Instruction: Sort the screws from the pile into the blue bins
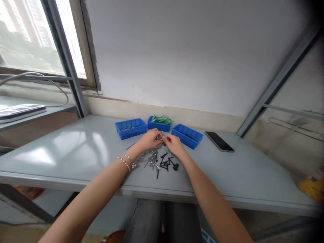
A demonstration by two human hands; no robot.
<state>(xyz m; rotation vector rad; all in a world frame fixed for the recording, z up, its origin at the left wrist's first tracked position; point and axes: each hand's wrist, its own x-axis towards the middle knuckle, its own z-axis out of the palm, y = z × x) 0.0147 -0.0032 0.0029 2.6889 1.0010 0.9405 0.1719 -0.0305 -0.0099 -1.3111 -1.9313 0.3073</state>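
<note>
centrally, we list: left hand (152,137), pinching a silver piece (159,139); right hand (173,143), fingertips just beside it, its grip we cannot tell; loose screws (153,159), silver and black, on the table (217,179) between our forearms; three bins (159,127), blue, beyond.

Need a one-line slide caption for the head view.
Left hand and right hand together at scattered black screws and silver pieces on a gray table, three blue bins behind.

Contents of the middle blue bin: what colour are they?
The contents are green, seen in the head view, the only one.
</note>
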